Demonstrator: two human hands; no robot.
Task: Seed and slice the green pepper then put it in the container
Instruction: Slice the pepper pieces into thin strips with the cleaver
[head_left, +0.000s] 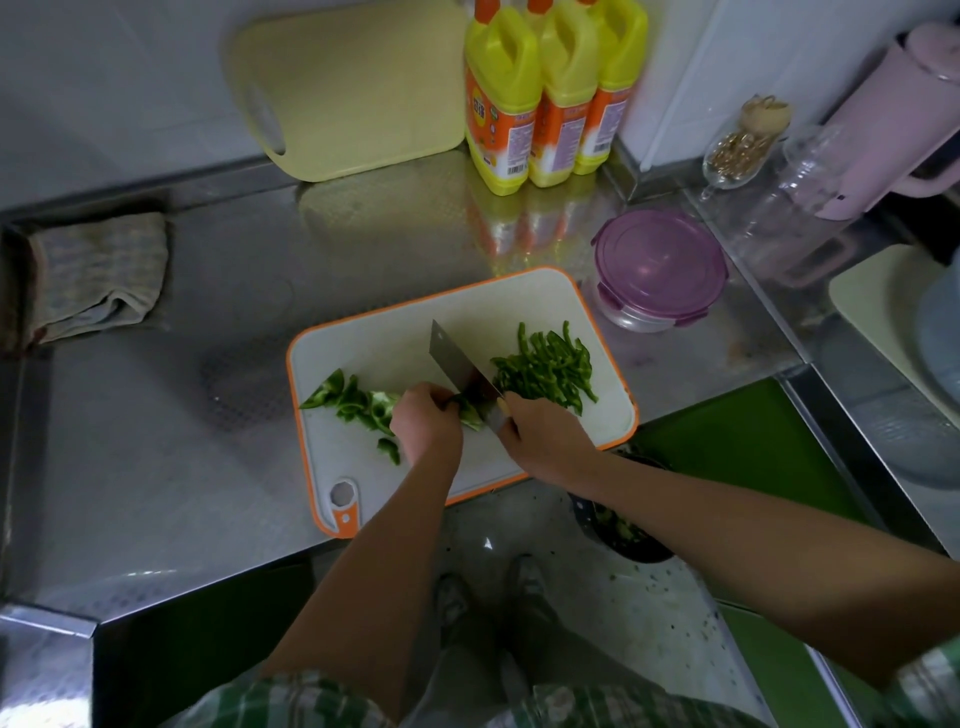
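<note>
while the cleaver (458, 366) is gripped by the right hand (543, 439), a pepper piece (470, 411) is held down under the curled left hand (423, 427) on the cutting board (387, 338). uncut pieces (358, 404) are seen at nine o'clock of the blade, sliced strips (545, 371) at three, the lidded container (657, 265) at one.

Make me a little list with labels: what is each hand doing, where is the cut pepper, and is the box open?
left hand: holds down one of the pepper pieces, right next to the blade
right hand: grips the knife
pepper strips: piled on the cutting board, right of the knife
uncut pepper pieces: left of the knife
container: closed, past the board's far right corner
</note>
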